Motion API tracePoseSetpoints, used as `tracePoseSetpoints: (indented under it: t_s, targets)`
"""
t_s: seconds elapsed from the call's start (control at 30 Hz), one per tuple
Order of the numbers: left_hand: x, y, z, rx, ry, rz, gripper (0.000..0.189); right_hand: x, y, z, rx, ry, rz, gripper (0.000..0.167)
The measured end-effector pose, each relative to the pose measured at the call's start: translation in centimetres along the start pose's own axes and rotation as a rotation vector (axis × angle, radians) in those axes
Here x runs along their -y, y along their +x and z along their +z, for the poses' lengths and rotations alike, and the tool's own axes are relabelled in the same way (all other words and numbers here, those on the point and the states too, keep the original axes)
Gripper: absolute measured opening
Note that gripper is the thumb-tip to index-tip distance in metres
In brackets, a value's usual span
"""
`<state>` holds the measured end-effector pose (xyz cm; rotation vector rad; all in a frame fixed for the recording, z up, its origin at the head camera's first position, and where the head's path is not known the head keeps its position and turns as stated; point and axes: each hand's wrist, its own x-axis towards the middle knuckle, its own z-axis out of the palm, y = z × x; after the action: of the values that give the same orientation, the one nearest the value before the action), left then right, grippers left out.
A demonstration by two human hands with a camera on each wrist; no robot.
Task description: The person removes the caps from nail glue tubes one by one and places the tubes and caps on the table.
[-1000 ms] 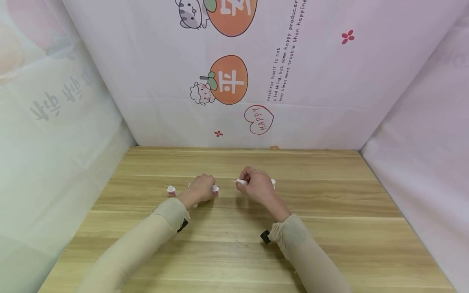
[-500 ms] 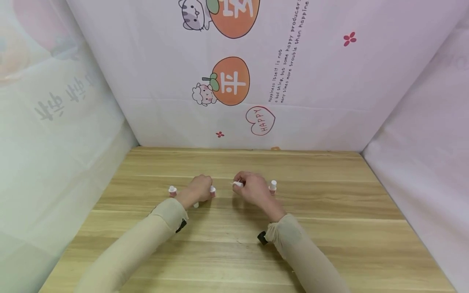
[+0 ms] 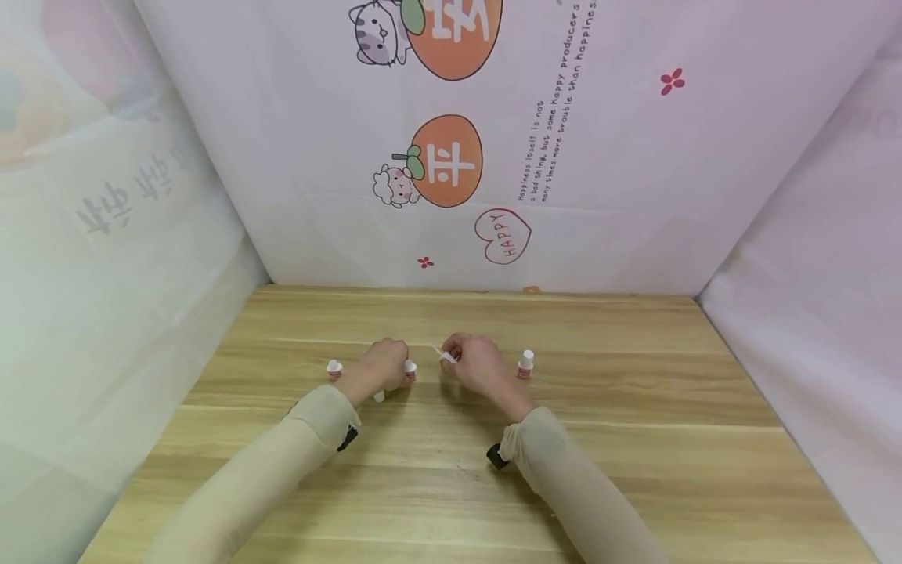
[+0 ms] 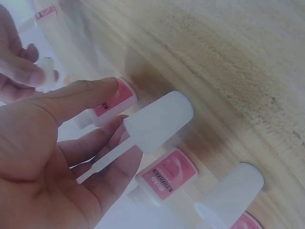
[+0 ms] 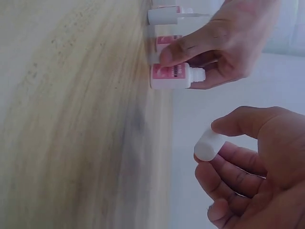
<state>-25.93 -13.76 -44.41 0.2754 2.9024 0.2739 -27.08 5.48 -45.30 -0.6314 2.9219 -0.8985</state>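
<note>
My left hand (image 3: 386, 363) pinches a small white bottle with a pink label (image 5: 171, 76) between thumb and fingers. The bottle stands on the table, and its neck is uncapped. My right hand (image 3: 475, 363) holds a white brush cap (image 5: 209, 144) above the table, right of that bottle. In the head view its thin brush points up and left. Beside my left hand, another brush cap (image 4: 159, 119) stands upside down, brush upward. An uncapped bottle (image 4: 169, 174) is close behind it in the left wrist view.
At the right stands a capped bottle (image 3: 525, 365). Another pink-labelled bottle (image 3: 334, 370) is left of my left hand. A further white cap (image 4: 233, 195) shows at the lower right of the left wrist view. White printed cloth (image 3: 599, 235) walls the wooden table (image 3: 437, 486) in.
My right hand has moved left toward the bottle in my left hand, and the cap's brush has tilted upward. The bottle at the right has come into full view. My left hand stays nearly still.
</note>
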Motion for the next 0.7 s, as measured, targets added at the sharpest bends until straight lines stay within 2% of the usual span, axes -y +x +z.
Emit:
tracePoseSetpoints:
  t_s: [0.27,0.37,0.57,0.7]
  targets:
    - [-0.2,-0.6,-0.6,-0.018,-0.034,0.006,0.021,-0.2,1.1,1.0,-0.002,-0.076,-0.018,0.014]
    - [-0.1,-0.8,-1.0,-0.012,-0.055,0.005,0.021,-0.2,1.6,1.3,0.01,-0.071,-0.006,0.014]
    - [0.2,-1.3,-1.4,-0.002,-0.041,-0.007,0.015,0.1,2.3,1.9,0.019,-0.079,-0.017,0.014]
    - [0.4,-1.6,-1.6,-0.001,-0.04,-0.019,0.023,0.5,2.7,2.2,0.004,-0.079,-0.031,0.015]
